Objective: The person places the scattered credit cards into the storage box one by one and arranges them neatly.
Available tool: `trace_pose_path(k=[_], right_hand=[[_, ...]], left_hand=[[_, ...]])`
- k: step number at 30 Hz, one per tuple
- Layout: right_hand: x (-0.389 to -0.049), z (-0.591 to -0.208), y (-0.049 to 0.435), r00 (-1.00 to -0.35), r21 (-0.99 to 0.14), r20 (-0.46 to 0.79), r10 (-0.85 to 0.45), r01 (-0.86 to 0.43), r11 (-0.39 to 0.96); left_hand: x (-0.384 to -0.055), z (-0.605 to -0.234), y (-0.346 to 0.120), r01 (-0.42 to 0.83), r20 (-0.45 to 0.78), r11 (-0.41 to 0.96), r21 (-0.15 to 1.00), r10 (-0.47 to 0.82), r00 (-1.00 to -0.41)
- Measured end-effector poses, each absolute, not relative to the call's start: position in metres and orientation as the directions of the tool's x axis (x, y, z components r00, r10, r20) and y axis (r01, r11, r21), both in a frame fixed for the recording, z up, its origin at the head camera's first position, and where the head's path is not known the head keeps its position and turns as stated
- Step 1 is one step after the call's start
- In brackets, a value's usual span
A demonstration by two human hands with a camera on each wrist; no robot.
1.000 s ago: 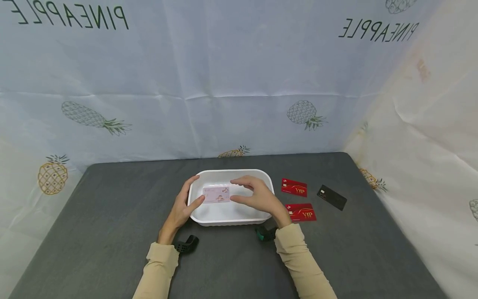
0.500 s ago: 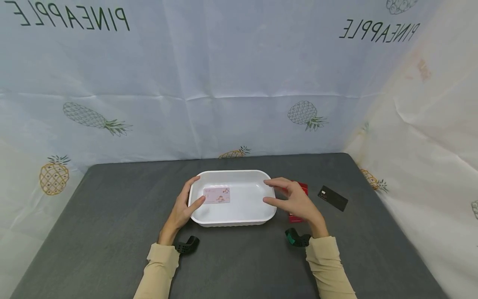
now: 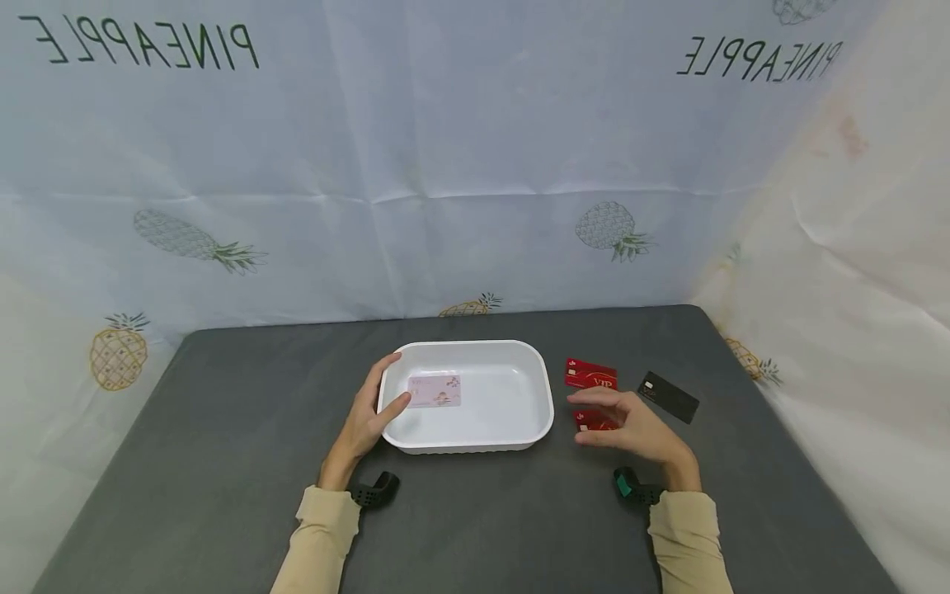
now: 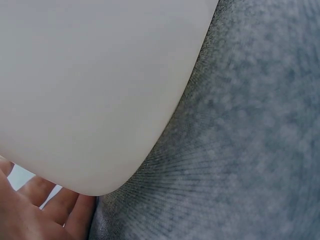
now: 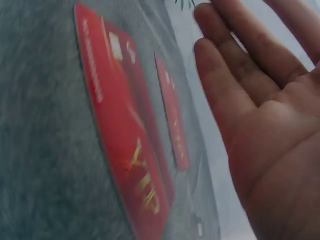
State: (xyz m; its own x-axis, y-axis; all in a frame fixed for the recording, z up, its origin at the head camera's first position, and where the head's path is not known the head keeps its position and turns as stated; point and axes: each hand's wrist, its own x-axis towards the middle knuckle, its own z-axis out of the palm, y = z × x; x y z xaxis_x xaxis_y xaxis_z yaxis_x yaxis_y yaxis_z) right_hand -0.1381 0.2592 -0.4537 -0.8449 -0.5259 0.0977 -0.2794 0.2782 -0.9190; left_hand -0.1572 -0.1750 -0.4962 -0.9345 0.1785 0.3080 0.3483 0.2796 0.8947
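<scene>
A white plastic tray [image 3: 512, 404] stands on the table, and one pale pink card [image 3: 435, 391] lies flat inside it at the left. My left hand [image 3: 369, 417] grips the tray's left end, thumb over the rim and fingers along the outer side. In the left wrist view, fingers [image 4: 60, 207] show beneath the tray's wall [image 4: 90, 100]. Right of the tray, my right hand [image 3: 634, 425] is over the nearer red VIP card [image 3: 591, 421], partly hiding it, with fingers apart and nothing held. The farther red VIP card [image 3: 590, 373] lies just beyond. Both red cards lie flat in the right wrist view.
A black card [image 3: 669, 397] with a chip lies right of the red cards. The dark grey table [image 3: 223, 429] ends at a pineapple-print cloth [image 3: 416, 165] behind. Each wrist carries a black band [image 3: 374, 490].
My right hand has withdrawn from above the tray and moved right, over the red cards. The left hand keeps its place on the tray, and the pink card stays put inside.
</scene>
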Motion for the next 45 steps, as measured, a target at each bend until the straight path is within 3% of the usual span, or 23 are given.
trace_pose_path(k=[17, 30, 45], right_hand=[[-0.137, -0.471, 0.279, -0.887, -0.852, 0.014, -0.461, -0.251, 0.458], [-0.134, -0.471, 0.287, -0.931, -0.688, 0.036, -0.364, -0.287, 0.666], [-0.137, -0.468, 0.281, -0.924, -0.683, -0.005, -0.381, -0.275, 0.677]], left_hand=[[-0.156, -0.497, -0.174, 0.322, 0.285, 0.303, 0.897, 0.161, -0.945], [-0.156, -0.494, -0.174, 0.313, 0.277, 0.309, 0.898, 0.156, -0.948], [-0.157, -0.493, -0.172, 0.302, 0.264, 0.313, 0.9, 0.157, -0.951]])
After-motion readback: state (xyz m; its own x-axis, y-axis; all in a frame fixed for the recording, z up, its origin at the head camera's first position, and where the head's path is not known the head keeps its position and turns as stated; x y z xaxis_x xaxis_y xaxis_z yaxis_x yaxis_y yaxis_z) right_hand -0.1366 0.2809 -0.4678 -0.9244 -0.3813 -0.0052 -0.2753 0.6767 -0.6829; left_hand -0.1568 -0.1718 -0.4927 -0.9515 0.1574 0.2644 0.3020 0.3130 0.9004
